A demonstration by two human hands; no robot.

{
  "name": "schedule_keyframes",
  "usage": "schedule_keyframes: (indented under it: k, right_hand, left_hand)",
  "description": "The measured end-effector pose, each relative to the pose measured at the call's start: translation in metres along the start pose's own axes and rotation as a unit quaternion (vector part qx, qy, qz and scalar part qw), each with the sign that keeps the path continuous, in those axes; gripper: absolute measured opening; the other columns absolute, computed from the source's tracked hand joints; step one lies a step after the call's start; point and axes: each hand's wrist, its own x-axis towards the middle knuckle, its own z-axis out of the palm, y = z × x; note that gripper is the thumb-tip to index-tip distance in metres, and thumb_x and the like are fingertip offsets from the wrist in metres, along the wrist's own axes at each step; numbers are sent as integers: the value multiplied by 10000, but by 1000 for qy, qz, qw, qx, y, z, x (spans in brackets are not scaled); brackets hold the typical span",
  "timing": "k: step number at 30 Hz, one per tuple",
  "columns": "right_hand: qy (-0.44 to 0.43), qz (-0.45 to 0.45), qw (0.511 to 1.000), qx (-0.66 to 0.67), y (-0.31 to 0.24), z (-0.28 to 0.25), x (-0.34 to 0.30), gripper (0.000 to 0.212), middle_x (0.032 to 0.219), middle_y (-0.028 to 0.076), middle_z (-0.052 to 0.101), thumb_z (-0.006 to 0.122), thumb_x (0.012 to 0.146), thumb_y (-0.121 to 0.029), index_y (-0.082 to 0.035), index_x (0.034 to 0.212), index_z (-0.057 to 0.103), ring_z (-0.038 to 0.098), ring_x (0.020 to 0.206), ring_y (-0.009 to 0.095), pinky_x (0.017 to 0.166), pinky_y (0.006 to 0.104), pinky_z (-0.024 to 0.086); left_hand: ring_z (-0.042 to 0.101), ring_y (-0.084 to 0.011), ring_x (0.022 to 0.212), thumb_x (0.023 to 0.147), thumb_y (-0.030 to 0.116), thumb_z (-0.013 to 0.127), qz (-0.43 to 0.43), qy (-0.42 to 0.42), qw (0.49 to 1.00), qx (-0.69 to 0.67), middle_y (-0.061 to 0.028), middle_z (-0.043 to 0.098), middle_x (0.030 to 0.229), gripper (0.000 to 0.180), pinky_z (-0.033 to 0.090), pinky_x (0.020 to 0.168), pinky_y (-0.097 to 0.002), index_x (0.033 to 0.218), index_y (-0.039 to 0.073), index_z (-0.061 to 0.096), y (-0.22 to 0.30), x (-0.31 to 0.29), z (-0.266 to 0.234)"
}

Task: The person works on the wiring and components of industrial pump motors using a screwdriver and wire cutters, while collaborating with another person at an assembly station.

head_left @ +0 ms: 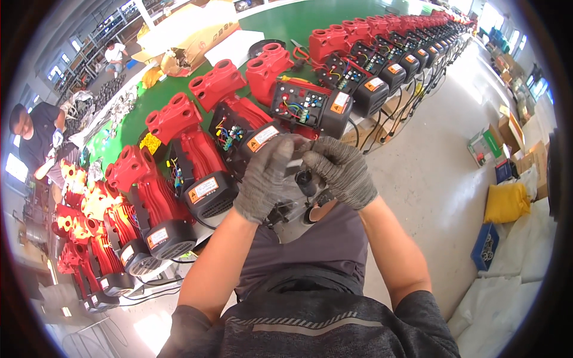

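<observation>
Grip: left hand, right hand pinching clear plastic, edges hidden | black part: shape indistinct

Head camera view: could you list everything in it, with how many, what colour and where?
Red machines: too many to count, red with black ends, along the table
Table: one, green, under the machines
Circuit boards: several, dark with coloured wires, on the machines
Cardboard box: one, brown, upper left
Yellow sack: one, yellow, right side
Bin: one, blue, lower right
Other people: two, dark and light tops, left
Cylindrical part: one, black, by the hands
Left hand: one, grey glove, centre
Right hand: one, grey glove, centre
Smaller clutter: too blurred to list
</observation>
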Motion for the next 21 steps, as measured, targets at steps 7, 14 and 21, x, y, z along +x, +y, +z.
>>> schedule_keyframes:
  k: [7,14,21]
  right_hand:
    - [9,14,1000,17,11,-1,0,177,826,19,672,701,960,-157,-4,1049,703,595,671,68,615,242,506]
    - [-30,-7,995,-96,8,-14,-6,220,834,48,677,747,919,-192,-13,1042,707,625,770,107,684,285,530]
    - [-145,-38,978,-142,-8,-24,-17,193,911,92,701,704,933,-143,-25,1086,698,702,832,153,668,333,564]
  left_hand:
    - [596,-143,1050,1020,396,614,84,-70,990,83,-66,654,1143,519,483,951,-318,1328,-22,590,-16,0,7]
    - [624,-127,838,1008,254,640,58,-82,984,146,-69,673,971,302,514,756,-290,1165,-3,655,-12,-14,-11]
    - [601,-71,631,992,158,656,-16,-120,991,57,-28,642,729,190,493,577,-248,1070,-14,666,-20,-28,-24]
